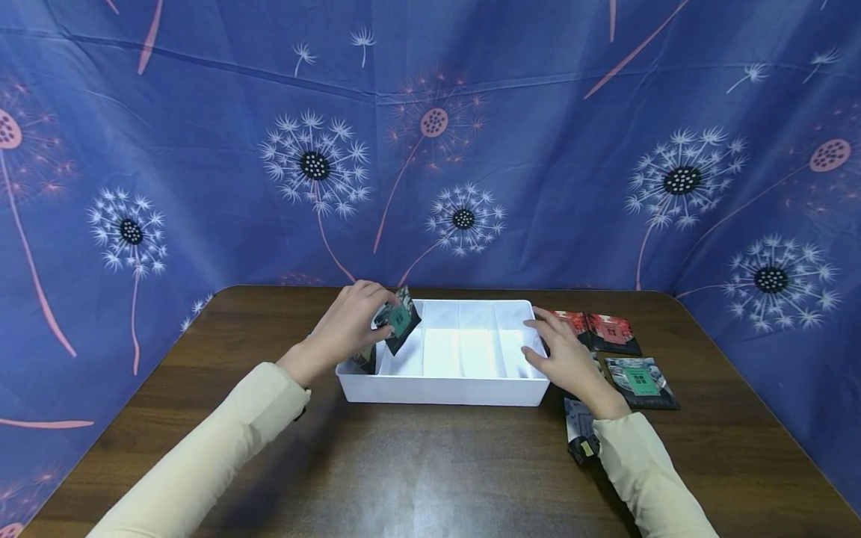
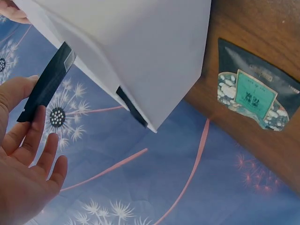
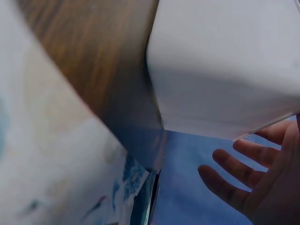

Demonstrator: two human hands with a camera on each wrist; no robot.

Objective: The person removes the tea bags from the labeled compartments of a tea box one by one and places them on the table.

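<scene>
In the head view my left hand [image 1: 350, 317] pinches a small dark packet with a green label [image 1: 398, 320] between thumb and fingers. It holds the packet tilted above the left part of a white divided tray [image 1: 444, 390]. Edge-on, the same packet [image 2: 49, 82] shows in the left wrist view. Another dark packet [image 1: 367, 360] stands in the leftmost compartment, partly hidden by the left hand. My right hand [image 1: 565, 359] is at the tray's right end, its fingers loosely spread over the rim; the right wrist view shows those fingers [image 3: 239, 168] beside the tray wall.
Right of the tray lie red-label packets [image 1: 612, 332], a green-label packet [image 1: 642, 382] and a grey-black packet [image 1: 580, 430], partly under the right arm. Another green-label packet [image 2: 255, 91] lies on the table left of the tray. A patterned blue cloth [image 1: 417, 149] hangs behind the table.
</scene>
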